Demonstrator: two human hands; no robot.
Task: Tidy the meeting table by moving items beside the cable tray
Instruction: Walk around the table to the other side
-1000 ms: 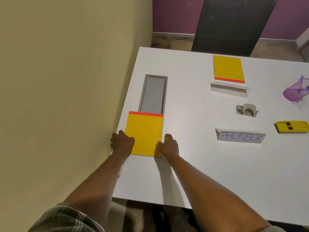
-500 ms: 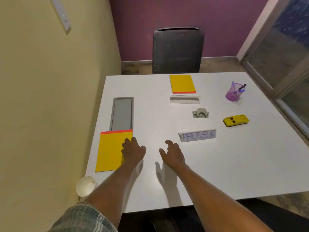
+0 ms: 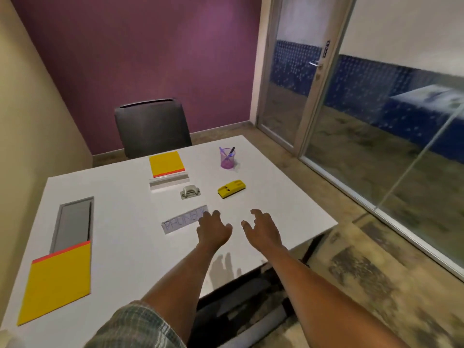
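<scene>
A grey cable tray is set into the white table at the left. A yellow notepad with a red edge lies at the tray's near end. A name card reading "PHUNSUK" stands mid-table; my left hand hovers over its right end, fingers apart and empty. My right hand floats open just right of it, holding nothing. Farther back lie a second yellow notepad, a blank name card, a silver hole punch, a yellow stapler and a purple pen cup.
A dark chair stands at the table's far side before a purple wall. A beige wall runs along the left edge. A glass door and partition close off the right. A white cup's rim shows at the bottom left.
Both hands have left the near notepad and moved right across the table to the lettered name card. The view has swung up and right.
</scene>
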